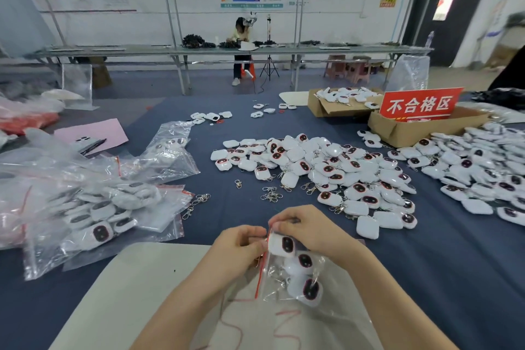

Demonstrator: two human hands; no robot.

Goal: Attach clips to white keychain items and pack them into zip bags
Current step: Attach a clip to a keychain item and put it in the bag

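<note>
- A white sheet (127, 293) lies at the near edge of the blue table (426, 278), under both forearms. Empty clear bags with red strips lie on it.
- The left hand (241, 247) has its fingers curled in and pinches the red-strip edge of a zip bag (271, 281), near the bag's upper end.
- The right hand (309, 229) is curled over the upper end of the same zip bag. It grips the bag with its thumb on the near side, just above the top keychain (284, 244).
- The zip bag is held above the white sheet and hangs from both hands toward the person, with its long axis running near to far. Its red strip (260, 278) runs along the left edge, so the mouth faces the left hand.
- The top keychain sits at the upper end of the bag with two more below it, and all their dark oval faces are turned up.
- Filled bags (93, 224) are piled on the left.
- Loose clips (271, 196) lie just beyond the hands.
- A heap of white keychains (326, 167) spreads behind the clips.
- A cardboard box (403, 131) holding a red sign (420, 105) stands at the far right.
</note>
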